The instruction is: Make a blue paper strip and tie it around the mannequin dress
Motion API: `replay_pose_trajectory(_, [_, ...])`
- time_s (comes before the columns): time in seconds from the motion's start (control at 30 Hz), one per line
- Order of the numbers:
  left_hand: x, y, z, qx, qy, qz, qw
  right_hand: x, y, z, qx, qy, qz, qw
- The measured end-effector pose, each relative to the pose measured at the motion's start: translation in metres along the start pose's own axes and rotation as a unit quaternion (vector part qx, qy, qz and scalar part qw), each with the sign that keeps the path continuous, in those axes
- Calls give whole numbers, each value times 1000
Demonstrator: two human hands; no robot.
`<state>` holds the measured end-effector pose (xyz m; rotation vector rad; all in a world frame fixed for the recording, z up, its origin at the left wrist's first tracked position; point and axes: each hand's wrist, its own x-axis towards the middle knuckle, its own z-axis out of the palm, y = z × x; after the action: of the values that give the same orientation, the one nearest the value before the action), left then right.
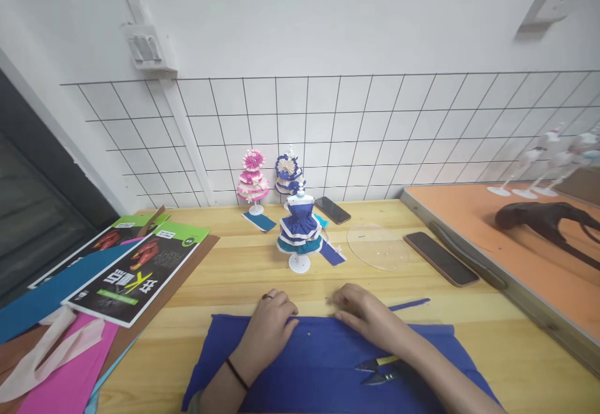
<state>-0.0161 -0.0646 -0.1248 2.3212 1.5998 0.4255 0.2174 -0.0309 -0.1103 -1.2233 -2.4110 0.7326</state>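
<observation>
A dark blue sheet, cloth or crepe paper, lies spread before me on the wooden table. My left hand is closed at its far edge, thumb on the near side and fingers curled over. To the right, my right hand hovers near the same edge, fingers bent and blurred; whether they pinch anything is unclear. Under my right forearm lie small scissors or snips, blades pointing left, handles partly hidden. Beyond the hands stands a miniature dress form in a tiered blue, white and teal dress.
Behind are a pink doll dress stand and a blue-and-cream one. Phones and a clear round disc lie right, beside a raised orange tabletop. Booklets and coloured sheets cover the left. A blue strip lies beyond the sheet.
</observation>
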Motion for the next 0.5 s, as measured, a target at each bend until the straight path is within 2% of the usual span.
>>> replay_pose_trajectory(0.1, [12,4,0,-33,-29,14,999,-24,0,-21,-2,3,-5,1000])
replay_pose_trajectory(0.2, [23,9,6,-66,-48,18,997,-55,3,-30,-24,-46,10,999])
replay_pose_trajectory(0.33, [31,12,15,-83,-50,14,995,-84,7,-22,-44,-87,27,995])
replay_pose_trajectory(0.47, [29,15,17,-97,-45,8,994,-91,5,-13,-77,-71,17,994])
replay_pose_trajectory(0.5, [28,16,16,-104,-41,4,994,-90,4,-12,-85,-50,6,995])
